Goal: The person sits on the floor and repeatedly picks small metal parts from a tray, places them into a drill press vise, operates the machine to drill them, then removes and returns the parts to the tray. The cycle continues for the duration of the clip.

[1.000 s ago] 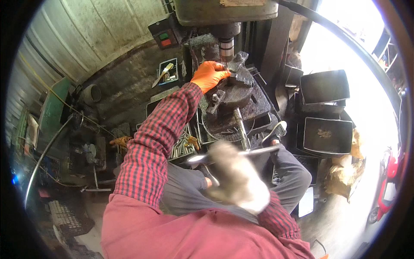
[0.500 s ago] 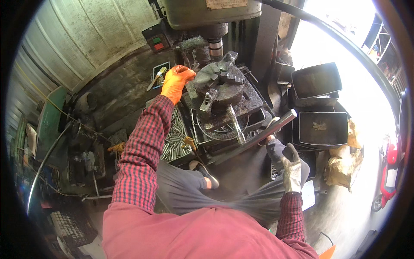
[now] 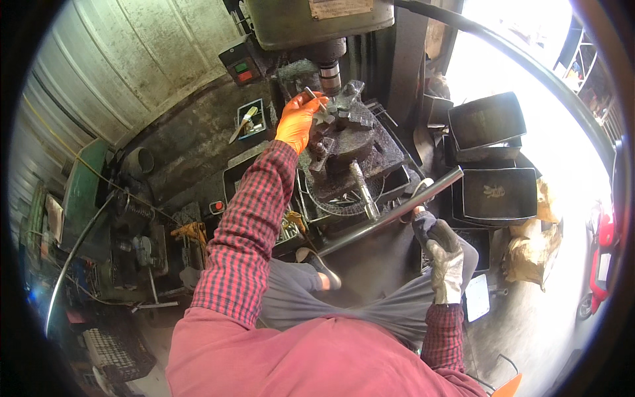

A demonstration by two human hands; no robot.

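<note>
My left hand [image 3: 297, 119], in an orange glove, pinches a short steel pin [image 3: 312, 94] just left of the drill press spindle [image 3: 330, 78]. Below and right of it sits a dark, oily round chuck [image 3: 347, 137] with jaws, fixed on the machine table. The fingertips are close to the jaws; whether they touch cannot be made out. My right hand [image 3: 446, 261], in a grey-and-white glove, lies by my right knee, its fingers loosely bent and apart with nothing visible in them. A long steel bar [image 3: 403, 208] slants past in front of it.
Loose steel pins [image 3: 288, 230] fill a tray partly hidden under my left forearm. A brush [image 3: 244, 124] lies in a small tray at left. Black bins [image 3: 497, 194] stand at right, near crumpled sacks [image 3: 527, 258]. A switch box [image 3: 242, 66] hangs beside the machine.
My left hand has moved right toward the chuck and spindle, and the steel pin now shows in its fingers. My forearm now covers most of the pin tray. My right hand stays nearly still.
</note>
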